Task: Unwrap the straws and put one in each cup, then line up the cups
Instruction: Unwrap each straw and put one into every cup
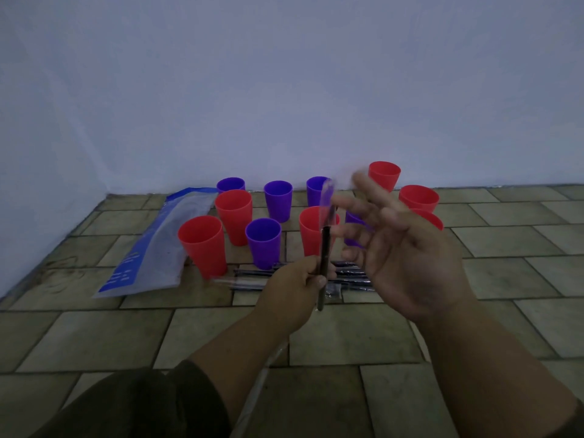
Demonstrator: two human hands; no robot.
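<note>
My left hand point(294, 289) pinches a dark straw point(325, 263) upright, its clear wrapper point(328, 200) half off the top, while my right hand point(401, 245) hangs spread and holding nothing beside it. Best to grip that loose wrapper tip and pull straight up, over the empty red and purple cups point(264, 241) and wrapped straws point(350, 276) on the floor.

Bare tiled floor point(347, 336) ahead — cups point(202, 245) and wrapped straws point(347, 273) crowd beyond.
</note>
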